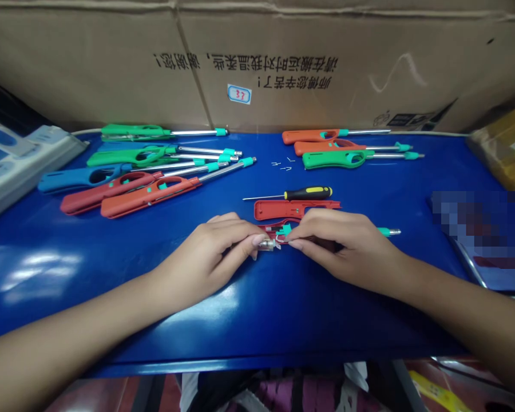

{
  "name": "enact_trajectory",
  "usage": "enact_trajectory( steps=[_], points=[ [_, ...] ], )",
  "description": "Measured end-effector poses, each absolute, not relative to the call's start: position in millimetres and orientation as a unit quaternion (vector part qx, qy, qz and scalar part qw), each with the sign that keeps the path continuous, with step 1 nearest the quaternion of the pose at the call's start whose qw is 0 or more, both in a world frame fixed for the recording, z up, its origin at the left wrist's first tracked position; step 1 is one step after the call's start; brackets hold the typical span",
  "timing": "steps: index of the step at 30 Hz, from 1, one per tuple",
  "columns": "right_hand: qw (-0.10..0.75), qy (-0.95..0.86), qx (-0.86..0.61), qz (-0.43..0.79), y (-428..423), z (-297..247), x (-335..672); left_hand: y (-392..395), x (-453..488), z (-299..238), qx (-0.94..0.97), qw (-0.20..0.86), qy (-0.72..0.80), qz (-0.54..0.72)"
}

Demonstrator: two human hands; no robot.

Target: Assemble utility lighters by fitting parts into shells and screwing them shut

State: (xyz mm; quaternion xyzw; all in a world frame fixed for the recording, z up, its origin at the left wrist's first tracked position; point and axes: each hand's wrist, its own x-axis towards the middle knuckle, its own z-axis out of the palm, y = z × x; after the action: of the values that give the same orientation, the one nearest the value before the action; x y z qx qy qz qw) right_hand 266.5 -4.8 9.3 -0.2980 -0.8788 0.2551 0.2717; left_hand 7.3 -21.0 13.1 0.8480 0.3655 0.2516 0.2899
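Observation:
My left hand point(217, 249) pinches a small clear-and-metal part point(266, 244) at the end of an opened red lighter body point(280, 232). My right hand point(347, 249) lies over the same lighter, fingers pressed on its red and teal inner parts, and hides most of it. The lighter's metal tube with a teal tip point(388, 232) sticks out to the right of that hand. A loose red shell half point(296, 209) lies just behind the hands. Beyond it rests a black-and-yellow screwdriver point(304, 193).
Several long lighters lie in a pile point(146, 171) at the back left and three more point(347, 149) at the back right. Tiny metal pieces point(283, 165) sit between them. Cardboard boxes point(283, 63) wall the back of the blue table point(111, 269). A white device point(21, 160) is far left.

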Motion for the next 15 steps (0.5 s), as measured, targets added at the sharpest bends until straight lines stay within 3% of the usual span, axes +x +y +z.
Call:
enact_trajectory(
  steps=[15],
  points=[
    [0.260, -0.893, -0.288, 0.229, -6.4, 8.3, 265.1, -22.1, 6.6, 6.5, 0.798, 0.324, 0.392, 0.322]
  ],
)
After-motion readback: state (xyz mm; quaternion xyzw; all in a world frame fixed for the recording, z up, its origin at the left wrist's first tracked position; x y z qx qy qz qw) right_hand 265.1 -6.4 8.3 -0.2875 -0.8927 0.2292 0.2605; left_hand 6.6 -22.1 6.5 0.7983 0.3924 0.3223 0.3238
